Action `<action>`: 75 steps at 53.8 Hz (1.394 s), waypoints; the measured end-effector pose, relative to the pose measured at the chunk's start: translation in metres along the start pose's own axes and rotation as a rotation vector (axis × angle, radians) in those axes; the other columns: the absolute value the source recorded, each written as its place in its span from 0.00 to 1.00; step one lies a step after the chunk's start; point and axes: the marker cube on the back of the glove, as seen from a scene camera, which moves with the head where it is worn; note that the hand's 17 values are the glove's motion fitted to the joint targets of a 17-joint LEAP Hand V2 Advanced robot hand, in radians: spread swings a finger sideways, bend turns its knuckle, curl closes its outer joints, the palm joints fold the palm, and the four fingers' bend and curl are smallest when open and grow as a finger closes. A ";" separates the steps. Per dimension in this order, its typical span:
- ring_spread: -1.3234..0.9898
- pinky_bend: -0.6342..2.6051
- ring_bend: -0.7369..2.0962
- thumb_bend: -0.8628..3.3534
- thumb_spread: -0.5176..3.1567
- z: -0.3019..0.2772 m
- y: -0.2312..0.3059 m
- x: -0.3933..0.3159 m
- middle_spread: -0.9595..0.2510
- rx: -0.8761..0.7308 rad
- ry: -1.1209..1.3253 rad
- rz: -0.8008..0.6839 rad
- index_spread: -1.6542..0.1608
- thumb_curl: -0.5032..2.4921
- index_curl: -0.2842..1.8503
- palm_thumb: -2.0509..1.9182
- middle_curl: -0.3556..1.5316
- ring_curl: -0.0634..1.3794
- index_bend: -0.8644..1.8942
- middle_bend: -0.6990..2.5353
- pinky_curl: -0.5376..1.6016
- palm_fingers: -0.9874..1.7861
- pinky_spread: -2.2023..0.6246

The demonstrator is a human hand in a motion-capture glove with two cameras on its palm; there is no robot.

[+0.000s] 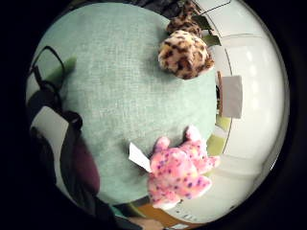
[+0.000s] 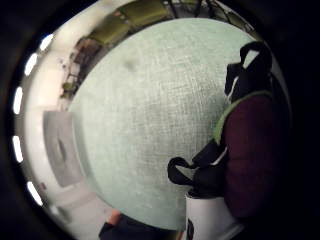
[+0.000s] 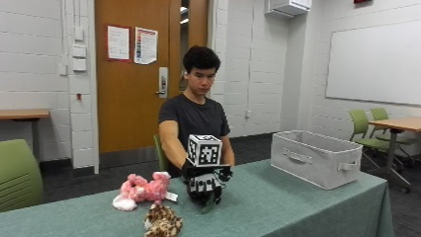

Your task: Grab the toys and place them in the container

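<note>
A pink spotted plush toy (image 3: 139, 190) lies on the green tablecloth (image 3: 276, 207), with a white tag on its side. A leopard-print plush toy (image 3: 162, 221) lies in front of it, near the table's front edge. My gloved right hand (image 3: 204, 186) hovers just above the cloth, right of both toys, fingers hanging down relaxed and holding nothing. The little finger side palm view shows the pink toy (image 1: 178, 173) and the leopard toy (image 1: 185, 53) on the cloth, apart from the hand. The grey fabric container (image 3: 317, 157) stands at the table's right end.
The thumb side palm view shows only bare green cloth (image 2: 150, 120) under the palm. A green chair (image 3: 16, 173) stands at the left, and another table with green chairs (image 3: 368, 131) at the right. The person sits behind the table.
</note>
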 end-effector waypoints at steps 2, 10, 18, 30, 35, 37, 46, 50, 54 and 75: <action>0.39 0.54 0.71 0.24 0.41 -0.006 0.000 0.000 0.51 0.024 -0.027 -0.001 0.73 0.34 0.19 0.66 0.52 0.40 0.46 0.48 0.45 0.75 0.63; 0.39 0.50 0.69 0.23 0.36 -0.049 0.000 -0.005 0.50 0.066 -0.087 -0.033 0.74 0.37 0.24 0.65 0.54 0.41 0.54 0.50 0.44 0.78 0.63; 0.39 0.49 0.70 0.23 0.32 -0.129 0.002 -0.031 0.50 0.151 -0.142 -0.042 0.76 0.39 0.26 0.65 0.55 0.41 0.56 0.50 0.45 0.77 0.62; 0.39 0.49 0.69 0.22 0.29 -0.263 0.025 -0.115 0.49 0.319 -0.181 -0.165 0.77 0.42 0.28 0.65 0.56 0.42 0.56 0.50 0.45 0.76 0.62; 0.39 0.49 0.69 0.22 0.28 -0.312 0.032 -0.180 0.49 0.398 -0.202 -0.251 0.77 0.43 0.29 0.65 0.56 0.42 0.55 0.50 0.45 0.76 0.62; 0.38 0.48 0.69 0.22 0.28 -0.322 0.033 -0.201 0.49 0.407 -0.222 -0.285 0.77 0.44 0.29 0.65 0.56 0.42 0.55 0.50 0.45 0.76 0.62; 0.38 0.48 0.69 0.22 0.27 -0.349 0.056 -0.314 0.48 0.403 -0.301 -0.465 0.77 0.46 0.30 0.65 0.56 0.42 0.54 0.49 0.46 0.76 0.62; 0.38 0.48 0.68 0.21 0.27 -0.355 0.070 -0.369 0.48 0.394 -0.303 -0.560 0.77 0.46 0.30 0.65 0.56 0.42 0.53 0.49 0.46 0.76 0.62; 0.38 0.48 0.68 0.21 0.27 -0.355 0.081 -0.422 0.48 0.393 -0.280 -0.648 0.76 0.47 0.31 0.65 0.56 0.42 0.52 0.49 0.46 0.76 0.62; 0.39 0.52 0.69 0.19 0.32 -0.311 0.107 -0.543 0.49 0.127 -0.144 -0.680 0.74 0.49 0.29 0.61 0.54 0.42 0.37 0.44 0.47 0.64 0.62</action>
